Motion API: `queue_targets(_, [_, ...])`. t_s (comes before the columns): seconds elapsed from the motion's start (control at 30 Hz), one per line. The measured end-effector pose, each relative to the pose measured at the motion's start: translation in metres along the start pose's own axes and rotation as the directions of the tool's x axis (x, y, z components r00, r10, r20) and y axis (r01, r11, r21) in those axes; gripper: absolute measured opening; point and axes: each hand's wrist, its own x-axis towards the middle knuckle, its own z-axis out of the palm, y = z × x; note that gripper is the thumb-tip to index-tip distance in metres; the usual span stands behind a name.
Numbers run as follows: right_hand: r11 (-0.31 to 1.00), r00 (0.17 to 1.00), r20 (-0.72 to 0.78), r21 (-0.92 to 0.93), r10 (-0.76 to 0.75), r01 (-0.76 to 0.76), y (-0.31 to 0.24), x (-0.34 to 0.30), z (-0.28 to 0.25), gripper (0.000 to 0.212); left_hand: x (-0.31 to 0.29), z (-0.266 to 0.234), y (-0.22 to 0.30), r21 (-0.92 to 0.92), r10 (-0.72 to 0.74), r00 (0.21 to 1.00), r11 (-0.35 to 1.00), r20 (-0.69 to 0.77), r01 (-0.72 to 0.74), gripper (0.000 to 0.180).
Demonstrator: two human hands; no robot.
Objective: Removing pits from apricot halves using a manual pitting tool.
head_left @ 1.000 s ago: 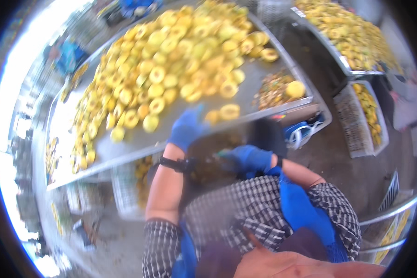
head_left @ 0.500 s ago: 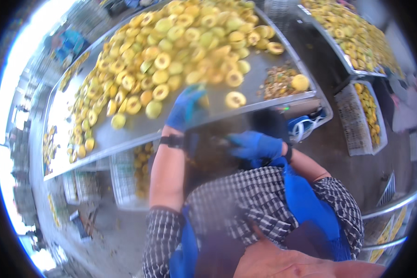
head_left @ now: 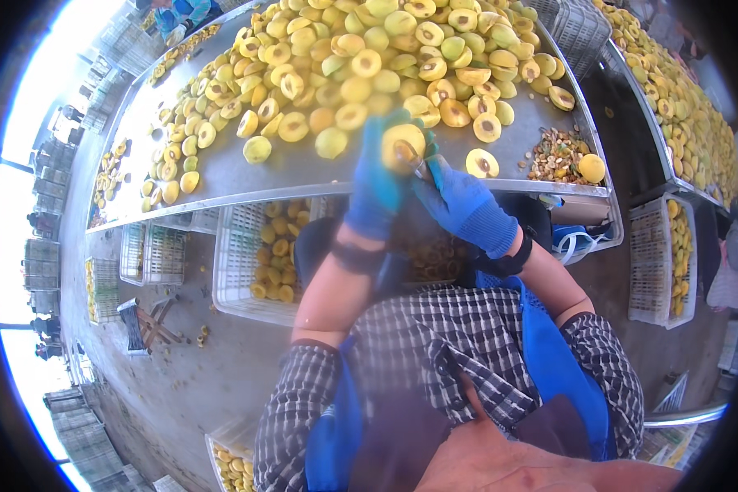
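My left hand, in a blue glove, is closed round a yellow peach half above the table's near edge. Its cut face is turned up. My right hand, gloved too, grips a small metal pitting tool, whose tip is at the pit hollow of that half. The fingers hide most of the tool's handle. Beyond my hands a heap of peach halves covers much of the metal table, some with pits still in them. One lone half lies close to my right hand.
Pits and scraps lie at the table's right corner with a yellow peach piece. Below the edge stands a white crate of halves. Another crate is at right, under a second loaded table. A co-worker's hand shows far left.
My left hand has come from the heap toward my right, now with a peach half. My right hand has risen to meet it with the tool. The whole view has shifted.
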Motion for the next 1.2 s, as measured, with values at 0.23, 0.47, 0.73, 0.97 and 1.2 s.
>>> queue_targets(0.23, [0.993,0.960,0.255,0.062,-0.115,0.102,0.011,-0.012,-0.022,0.034,-0.012,-0.027,-0.005,-0.055,-0.091,0.959,0.992,0.269,0.110,0.040])
queue_targets(0.47, [0.934,0.782,0.599,0.352,-0.171,-0.066,0.023,-0.052,-0.035,0.028,-0.013,-0.054,-0.007,0.851,0.117,0.940,0.400,0.321,-0.341,0.026])
queue_targets(0.73, [0.901,0.824,0.543,0.422,-0.162,-0.101,0.057,-0.088,-0.041,0.027,0.004,-0.103,0.014,0.995,0.055,0.996,0.065,0.074,-0.078,0.031])
queue_targets(0.97, [0.699,0.804,0.591,0.603,-0.068,-0.384,0.058,-0.110,-0.026,0.039,0.048,0.034,-0.070,0.842,-0.142,0.851,0.298,0.506,-0.451,0.029])
queue_targets(1.2, [0.442,0.878,0.476,0.801,-0.061,-0.404,0.018,-0.110,-0.051,0.027,0.059,0.057,-0.094,0.811,-0.597,0.653,0.583,0.465,-0.045,0.047])
